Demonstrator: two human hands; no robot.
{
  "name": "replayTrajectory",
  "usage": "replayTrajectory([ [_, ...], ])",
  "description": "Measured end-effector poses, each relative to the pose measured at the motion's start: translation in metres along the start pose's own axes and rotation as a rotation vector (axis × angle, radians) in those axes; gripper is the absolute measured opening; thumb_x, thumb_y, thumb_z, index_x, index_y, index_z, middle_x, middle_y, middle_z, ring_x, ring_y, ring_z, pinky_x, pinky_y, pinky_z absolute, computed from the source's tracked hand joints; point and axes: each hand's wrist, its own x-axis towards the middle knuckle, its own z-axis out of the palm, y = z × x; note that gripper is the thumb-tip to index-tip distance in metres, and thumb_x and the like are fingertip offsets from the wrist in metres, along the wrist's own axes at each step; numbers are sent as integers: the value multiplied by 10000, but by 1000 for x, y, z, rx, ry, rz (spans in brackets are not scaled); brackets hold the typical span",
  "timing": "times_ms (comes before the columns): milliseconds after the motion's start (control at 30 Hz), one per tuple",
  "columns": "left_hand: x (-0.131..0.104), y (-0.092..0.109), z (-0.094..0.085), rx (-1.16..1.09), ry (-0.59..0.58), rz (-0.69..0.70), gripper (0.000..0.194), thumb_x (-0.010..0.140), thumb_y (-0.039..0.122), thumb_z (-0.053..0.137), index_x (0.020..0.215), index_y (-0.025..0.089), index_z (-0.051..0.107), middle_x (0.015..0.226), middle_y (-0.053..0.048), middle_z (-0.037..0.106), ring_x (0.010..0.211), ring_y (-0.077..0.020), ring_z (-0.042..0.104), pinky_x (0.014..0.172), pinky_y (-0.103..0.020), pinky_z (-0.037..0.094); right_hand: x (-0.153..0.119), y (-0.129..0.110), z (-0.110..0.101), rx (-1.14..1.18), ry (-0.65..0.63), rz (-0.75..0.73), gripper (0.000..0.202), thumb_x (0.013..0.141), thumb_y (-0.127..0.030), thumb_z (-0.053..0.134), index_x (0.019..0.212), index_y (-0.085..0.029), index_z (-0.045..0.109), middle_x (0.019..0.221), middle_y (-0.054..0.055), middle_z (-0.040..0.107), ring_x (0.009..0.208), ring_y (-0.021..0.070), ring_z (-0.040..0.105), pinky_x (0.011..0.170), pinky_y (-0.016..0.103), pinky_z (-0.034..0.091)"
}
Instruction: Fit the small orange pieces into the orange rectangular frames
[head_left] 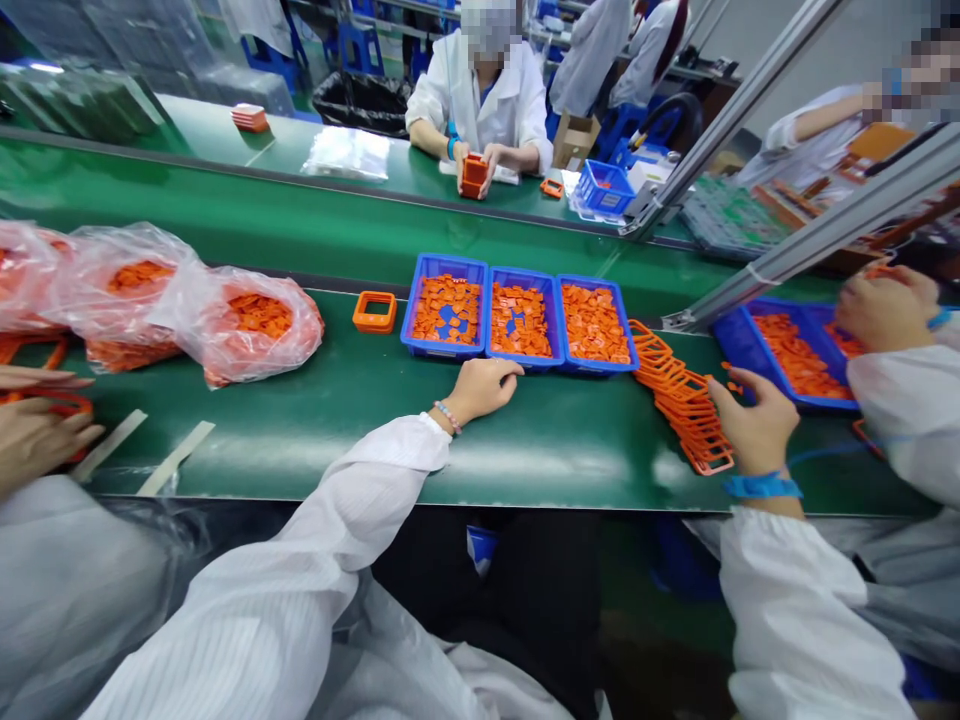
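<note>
My left hand (486,390) is closed just in front of the middle blue bin (525,362), fingertips together near its front wall; anything between them is too small to make out. That bin, a left bin (448,349) and a right bin (598,368) stand side by side and hold small orange pieces (596,325). My right hand (759,420), with a blue wristband, has thumb and forefinger apart beside a fanned row of orange frames (679,400). A few loose orange bits (733,380) show by those fingers.
An orange frame stack (374,312) stands left of the bins, then clear bags (259,320) of orange pieces. Another person's hands (889,300) are over blue bins (787,375) at right; a hand (37,435) is at far left. A metal post (810,245) slants behind.
</note>
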Motion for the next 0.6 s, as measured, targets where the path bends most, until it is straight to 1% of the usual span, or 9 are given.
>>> replayTrajectory([
  [33, 0, 0, 0, 1, -2, -6, 275, 879, 155, 582, 1012, 228, 813, 980, -25, 821, 895, -197, 779, 816, -291, 585, 16, -13, 6, 1, -99, 3, 400, 846, -348, 726, 1166, -113, 771, 1126, 173, 770, 1079, 292, 728, 985, 390, 529],
  [67, 0, 0, 0, 1, -5, -13, 274, 881, 157, 583, 1012, 227, 813, 977, -26, 821, 893, -199, 780, 815, -294, 585, 31, -25, 13, -34, -174, 15, 358, 854, -294, 720, 1154, -106, 773, 1142, 176, 766, 1096, 272, 718, 998, 372, 508],
  [133, 0, 0, -1, 1, -10, -26, 272, 883, 160, 583, 1013, 224, 814, 972, -30, 821, 888, -202, 780, 811, -300, 584, 57, -46, 32, -77, -244, 31, 327, 805, -269, 769, 1085, -102, 793, 1101, 179, 774, 1072, 259, 707, 994, 381, 477],
  [200, 0, 0, -1, 1, -12, -33, 273, 884, 158, 582, 1016, 223, 812, 977, -30, 821, 889, -205, 780, 809, -304, 583, 76, -62, 53, -111, -299, 52, 275, 779, -274, 767, 983, -92, 803, 1041, 191, 774, 960, 231, 701, 925, 394, 466],
  [300, -1, 0, -2, -5, -7, -33, 271, 882, 155, 583, 1014, 223, 810, 987, -30, 820, 902, -206, 780, 814, -302, 584, 93, -78, 80, -184, -365, 126, 216, 772, -293, 727, 731, -82, 751, 953, 224, 754, 803, 183, 655, 804, 405, 434],
  [400, -2, 0, -2, -17, 8, -32, 272, 880, 153, 585, 1012, 227, 810, 990, -23, 821, 910, -202, 780, 816, -293, 584, 101, -85, 95, -261, -429, 206, 305, 759, -330, 737, 567, -111, 647, 858, 222, 730, 749, 166, 617, 750, 415, 405],
  [467, -2, 0, -2, -24, 15, -32, 274, 882, 152, 583, 1014, 226, 812, 991, -19, 821, 910, -202, 780, 813, -292, 583, 103, -86, 100, -284, -468, 225, 346, 778, -348, 737, 544, -121, 621, 788, 179, 713, 730, 155, 611, 743, 406, 409],
  [533, -3, 0, -1, -31, 9, -33, 277, 887, 155, 578, 1017, 222, 813, 992, -20, 821, 907, -211, 780, 809, -304, 581, 105, -86, 101, -297, -500, 228, 315, 824, -340, 749, 620, -122, 649, 763, 88, 698, 732, 141, 620, 776, 368, 454],
  [600, -3, 0, -1, -37, -3, -37, 278, 890, 160, 572, 1016, 220, 813, 993, -23, 820, 908, -222, 779, 806, -317, 576, 106, -85, 99, -313, -516, 233, 231, 846, -313, 774, 732, -131, 688, 777, 19, 684, 764, 138, 640, 833, 355, 504],
])
